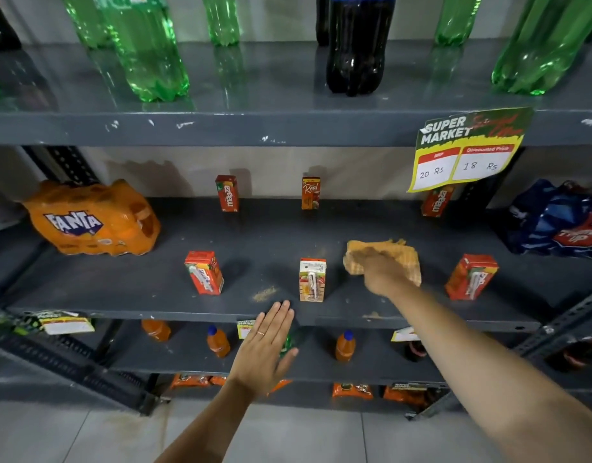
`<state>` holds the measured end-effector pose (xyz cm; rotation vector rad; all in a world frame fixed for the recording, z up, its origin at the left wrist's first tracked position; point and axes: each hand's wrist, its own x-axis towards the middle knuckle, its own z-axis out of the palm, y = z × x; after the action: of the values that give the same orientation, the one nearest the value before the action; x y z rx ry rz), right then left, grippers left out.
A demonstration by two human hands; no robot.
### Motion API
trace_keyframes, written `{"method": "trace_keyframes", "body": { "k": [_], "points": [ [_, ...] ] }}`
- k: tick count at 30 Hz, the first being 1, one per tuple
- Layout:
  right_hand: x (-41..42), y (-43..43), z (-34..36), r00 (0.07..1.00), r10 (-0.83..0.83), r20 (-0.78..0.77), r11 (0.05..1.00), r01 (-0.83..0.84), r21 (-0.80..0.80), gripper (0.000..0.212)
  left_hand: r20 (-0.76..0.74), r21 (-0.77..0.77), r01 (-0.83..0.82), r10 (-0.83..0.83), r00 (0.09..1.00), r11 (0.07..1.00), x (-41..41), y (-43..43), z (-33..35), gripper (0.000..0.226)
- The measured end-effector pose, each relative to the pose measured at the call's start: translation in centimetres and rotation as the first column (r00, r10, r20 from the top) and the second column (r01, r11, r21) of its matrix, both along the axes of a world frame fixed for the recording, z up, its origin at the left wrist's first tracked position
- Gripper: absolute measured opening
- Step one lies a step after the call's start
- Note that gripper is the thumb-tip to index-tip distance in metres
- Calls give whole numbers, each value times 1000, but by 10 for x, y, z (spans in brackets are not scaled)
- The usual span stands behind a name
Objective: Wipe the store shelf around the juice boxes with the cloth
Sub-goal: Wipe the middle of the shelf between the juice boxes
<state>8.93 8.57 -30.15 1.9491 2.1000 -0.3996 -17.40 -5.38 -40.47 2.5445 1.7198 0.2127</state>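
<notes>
Several juice boxes stand on the dark grey middle shelf (pixel 261 235): a front row of a red box (pixel 204 272), a white box (pixel 312 279) and a red box (pixel 471 276), and a back row of a red box (pixel 227 193), an orange box (pixel 310 192) and a red box (pixel 436 203) half hidden by a price sign. My right hand (pixel 383 272) presses an orange cloth (pixel 393 253) flat on the shelf between the white and right front boxes. My left hand (pixel 267 349) is flat with fingers together, its fingertips at the shelf's front edge, holding nothing. A patch of brown dust (pixel 265 293) lies nearby.
A shrink-wrapped orange Fanta pack (pixel 94 218) lies at the shelf's left and a blue bottle pack (pixel 561 222) at its right. A yellow-green price sign (pixel 468 148) hangs from the upper shelf, which carries green and dark bottles. Small orange bottles (pixel 217 342) stand on the shelf below.
</notes>
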Motion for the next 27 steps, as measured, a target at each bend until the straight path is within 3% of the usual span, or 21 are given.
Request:
{"method": "trace_keyframes", "body": {
  "k": [5, 8, 11, 13, 15, 18, 21, 23, 27],
  "points": [
    [-1, -90, -26, 998, 52, -17, 996, -51, 73, 83, -4, 16, -22, 22, 1000, 1000, 2, 1, -4, 66],
    [11, -140, -24, 986, 111, -127, 992, -104, 67, 85, -1, 10, -30, 30, 1000, 999, 1, 1, -8, 66],
    [32, -135, 10, 907, 12, -421, 1000, -1, 27, 64, 0, 12, -44, 44, 999, 999, 3, 1, -9, 65],
    [46, -110, 39, 861, -94, -499, 985, 155, 82, 40, 4, 6, -54, 54, 999, 999, 5, 0, -8, 65],
    [60, -76, 58, 894, -74, -443, 949, 200, 246, 39, 4, 0, -65, 65, 998, 998, 6, 0, -7, 65],
    [69, -30, 60, 936, 35, -350, 921, 106, 376, 67, 4, -3, -85, 85, 996, 996, 8, 0, -7, 66],
    [73, -10, 27, 985, -16, -170, 982, 48, 184, 71, -2, -2, -89, 89, 996, 996, 9, -1, -8, 67],
    [74, -20, 0, 991, -35, -128, 998, 43, 54, 76, -4, 3, -88, 88, 996, 996, 8, -1, -9, 67],
    [65, -64, -20, 992, -17, -126, 999, 20, 25, 92, -15, 11, -83, 84, 996, 996, 9, 0, -8, 66]
  ]
}}
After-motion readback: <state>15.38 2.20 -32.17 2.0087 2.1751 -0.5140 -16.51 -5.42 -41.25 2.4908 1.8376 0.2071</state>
